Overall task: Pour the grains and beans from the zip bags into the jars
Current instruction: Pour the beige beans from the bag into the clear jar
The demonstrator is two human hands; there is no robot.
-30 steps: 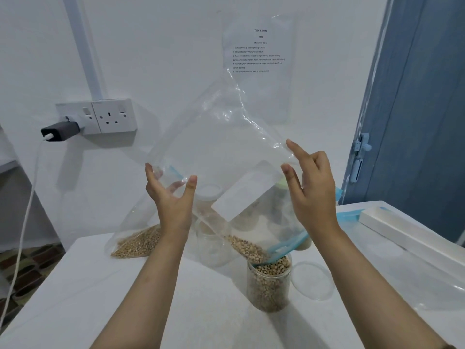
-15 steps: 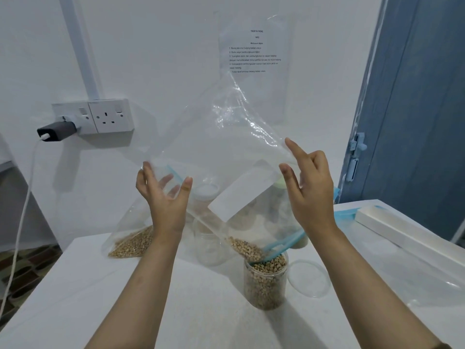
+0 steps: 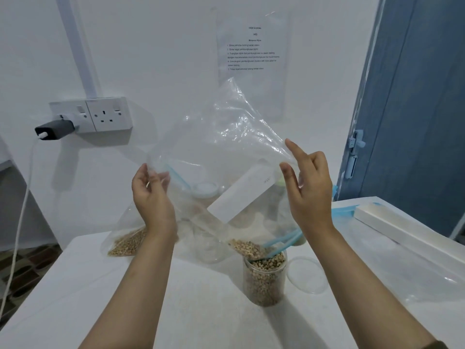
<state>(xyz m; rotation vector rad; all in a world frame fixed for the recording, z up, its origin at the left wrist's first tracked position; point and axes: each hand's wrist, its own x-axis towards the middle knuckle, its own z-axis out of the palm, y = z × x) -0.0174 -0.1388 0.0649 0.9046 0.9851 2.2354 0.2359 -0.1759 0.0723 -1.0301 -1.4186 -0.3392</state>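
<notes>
Both hands, left [image 3: 153, 197] and right [image 3: 310, 195], apparently pinch zip bag [image 3: 226, 137]; beans [image 3: 245, 248] over jar [image 3: 264, 280].

Both bare forearms reach up from the near edge toward the far wall, raised to about the same height and set well apart. The left hand [image 3: 153, 195] has its palm turned toward the right, its fingers curled forward and its thumb drawn in, pinching the left side of the clear zip bag [image 3: 221, 147]. The right hand [image 3: 310, 187] shows its back to the camera; its index finger points up and to the left, the thumb stands upright, and the other fingers fold loosely down, with the bag's right edge at the thumb and index finger.
</notes>
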